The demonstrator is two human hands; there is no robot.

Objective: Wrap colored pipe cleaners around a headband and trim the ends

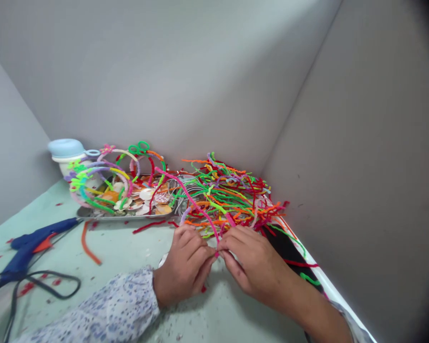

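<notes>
My left hand [188, 262] and my right hand [252, 262] meet above the table, fingertips pinched together on a long pink pipe cleaner [189, 194]. Its free end rises up and to the left. A band wrapped in coloured pipe cleaner seems to arch between the hands, with a lavender part [185, 216] by the left one and a pink part [230, 219] by the right. How far the band runs inside the hands is hidden. Just behind lies a big heap of loose pipe cleaners [232, 183] in many colours.
Left of the heap, a metal tray [128, 217] holds round discs and several finished headbands [107, 166]. A white jar with a blue lid [67, 148] stands behind. A blue glue gun [30, 245] with its black cord [57, 296] lies at left, near an orange pipe cleaner [87, 245]. Grey walls enclose the table.
</notes>
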